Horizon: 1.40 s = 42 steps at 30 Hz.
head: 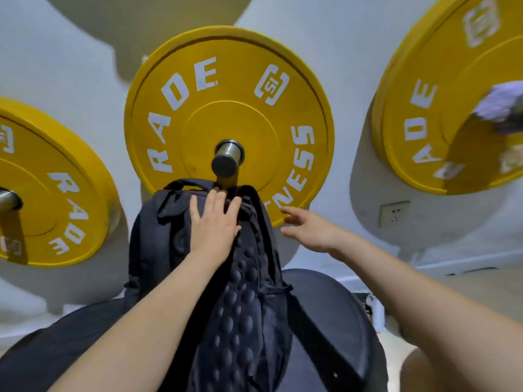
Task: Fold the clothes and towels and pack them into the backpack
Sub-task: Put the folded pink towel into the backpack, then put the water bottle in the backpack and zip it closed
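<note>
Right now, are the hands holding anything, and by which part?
Nothing is gripped. The left hand lies flat on the top of the black backpack; the right hand hangs open beside it.

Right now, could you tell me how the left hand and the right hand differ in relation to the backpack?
The left hand lies on the top of the black backpack; the right hand is off to its right, fingertips near its edge, contact unclear. The left hand's fingers point up toward the yellow weight plate; the right hand's point sideways at the backpack. Both are bare, open and hold nothing.
</note>
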Tool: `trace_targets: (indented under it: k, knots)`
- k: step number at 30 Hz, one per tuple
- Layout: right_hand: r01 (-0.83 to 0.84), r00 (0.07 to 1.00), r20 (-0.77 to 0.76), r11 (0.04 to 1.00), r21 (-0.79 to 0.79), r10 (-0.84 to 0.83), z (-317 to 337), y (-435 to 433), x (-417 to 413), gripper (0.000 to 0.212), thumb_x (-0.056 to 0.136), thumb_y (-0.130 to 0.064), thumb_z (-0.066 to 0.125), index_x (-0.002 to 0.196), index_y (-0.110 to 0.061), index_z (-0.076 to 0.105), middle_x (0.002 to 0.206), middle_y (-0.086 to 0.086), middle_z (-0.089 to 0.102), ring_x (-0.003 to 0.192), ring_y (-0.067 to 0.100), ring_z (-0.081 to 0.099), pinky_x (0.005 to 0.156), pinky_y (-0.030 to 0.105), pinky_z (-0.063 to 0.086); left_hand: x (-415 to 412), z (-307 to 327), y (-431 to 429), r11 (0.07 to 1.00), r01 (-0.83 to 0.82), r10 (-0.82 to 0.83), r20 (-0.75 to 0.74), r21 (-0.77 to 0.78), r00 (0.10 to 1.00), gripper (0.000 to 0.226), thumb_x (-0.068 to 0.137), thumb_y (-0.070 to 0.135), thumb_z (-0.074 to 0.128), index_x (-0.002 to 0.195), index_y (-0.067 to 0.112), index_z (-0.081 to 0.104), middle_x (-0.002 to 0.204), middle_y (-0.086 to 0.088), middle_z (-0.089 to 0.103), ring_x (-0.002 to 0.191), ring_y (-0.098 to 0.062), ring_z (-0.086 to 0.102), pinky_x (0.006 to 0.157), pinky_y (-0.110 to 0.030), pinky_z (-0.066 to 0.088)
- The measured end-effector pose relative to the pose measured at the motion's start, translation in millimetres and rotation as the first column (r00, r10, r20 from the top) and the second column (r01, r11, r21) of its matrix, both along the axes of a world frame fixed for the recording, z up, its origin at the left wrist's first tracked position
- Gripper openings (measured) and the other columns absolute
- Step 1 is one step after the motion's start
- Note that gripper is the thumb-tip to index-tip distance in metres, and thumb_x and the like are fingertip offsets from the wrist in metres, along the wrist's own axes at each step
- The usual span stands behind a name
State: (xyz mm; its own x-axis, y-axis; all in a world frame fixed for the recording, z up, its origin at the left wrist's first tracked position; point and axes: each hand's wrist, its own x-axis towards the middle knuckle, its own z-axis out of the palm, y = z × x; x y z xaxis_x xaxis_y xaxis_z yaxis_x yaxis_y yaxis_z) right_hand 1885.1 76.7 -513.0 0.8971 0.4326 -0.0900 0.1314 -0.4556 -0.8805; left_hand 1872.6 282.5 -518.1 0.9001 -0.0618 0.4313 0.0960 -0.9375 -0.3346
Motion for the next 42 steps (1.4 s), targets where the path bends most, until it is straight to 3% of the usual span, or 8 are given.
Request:
trace_targets:
  k: [4,9,14,21,26,31,37,42]
  knots:
    - [-0.015,0.994,-0.105,0.995,-0.099,0.005,-15,-40,-1,0.047,0.098,-0.019,0.05,0.144,-0.02,0.04,0.143,0.008,0.048,0.113,0.022,0.054,0.088,0.035,0.047,16,2,-8,0.995,-0.033,0.045,-0.131,0.092,0.99,0.073,0.089,0.016,0.058,0.149,0.025,0.016,0.142,-0.014,0.033,0.138,-0.035,0.017,0.113,-0.063,0.002]
    - [0.173,0.973,-0.155,0.985,0.005,-0.17,-20,-97,-9,0.023,0.095,-0.014,0.048,0.113,-0.019,0.062,0.11,0.012,0.069,0.081,0.014,0.059,0.072,0.026,0.045,-1,7,-44,0.956,0.268,-0.267,-0.022,0.116,0.963,0.047,0.073,0.006,0.069,0.118,0.013,0.059,0.141,-0.023,0.043,0.13,-0.039,0.039,0.109,-0.057,0.025]
    - [0.429,0.891,-0.246,0.884,0.187,-0.38,-46,-167,-25,0.017,0.095,-0.009,0.052,0.105,-0.013,0.065,0.089,0.007,0.072,0.075,0.014,0.064,0.071,0.024,0.046,-27,-19,-120,0.749,0.642,-0.654,-0.026,-0.164,0.756,0.031,0.059,0.001,0.071,0.088,0.014,0.07,0.102,-0.004,0.066,0.091,-0.03,0.06,0.061,-0.036,0.053]
    - [0.749,0.653,-0.252,0.659,0.07,-0.715,-154,-238,-37,0.039,0.083,0.004,0.06,0.121,-0.008,0.057,0.093,0.006,0.059,0.073,0.015,0.054,0.06,0.019,0.044,-5,-107,-226,0.687,0.389,-0.678,-0.349,-0.614,0.647,0.03,0.088,0.013,0.044,0.102,0.026,0.067,0.101,0.01,0.064,0.097,-0.011,0.053,0.083,-0.031,0.047]
    - [0.59,0.753,-0.065,0.715,-0.375,-0.655,-248,-256,-18,0.101,0.062,-0.027,0.078,0.147,-0.031,0.024,0.136,0.011,0.041,0.126,0.03,0.04,0.101,0.032,0.035,21,-177,-287,0.671,0.205,-0.693,-0.505,-0.712,0.515,0.046,0.088,0.008,0.042,0.13,0.024,0.054,0.127,-0.001,0.057,0.116,-0.022,0.051,0.093,-0.033,0.045]
    - [0.528,0.782,-0.032,0.689,-0.497,-0.622,-302,-260,44,0.11,0.066,-0.037,0.077,0.148,-0.045,0.005,0.158,0.007,-0.004,0.142,0.038,0.01,0.108,0.048,0.033,49,-229,-325,0.639,0.01,-0.68,-0.558,-0.769,0.475,0.057,0.088,0.006,0.044,0.141,0.024,0.041,0.144,0.0,0.042,0.131,-0.02,0.04,0.101,-0.025,0.036]
    - [0.5,0.819,-0.004,0.716,-0.487,-0.574,-301,-258,69,0.089,0.061,-0.037,0.074,0.139,-0.037,0.032,0.132,0.012,0.034,0.103,0.036,0.054,0.087,0.033,0.047,64,-236,-323,0.471,-0.176,-0.686,-0.485,-0.864,0.542,0.053,0.087,0.007,0.046,0.135,0.029,0.046,0.123,0.003,0.048,0.097,-0.021,0.059,0.08,-0.028,0.049]
    - [0.497,0.867,0.15,0.805,-0.325,-0.475,-164,-270,51,0.086,0.054,-0.044,0.077,0.129,-0.05,0.034,0.119,-0.003,0.048,0.098,0.022,0.057,0.081,0.033,0.05,53,-189,-292,0.24,-0.207,-0.684,-0.316,-0.949,0.657,0.086,0.076,0.035,0.074,0.144,0.044,0.023,0.141,0.021,0.036,0.126,-0.001,0.038,0.099,-0.026,0.041]
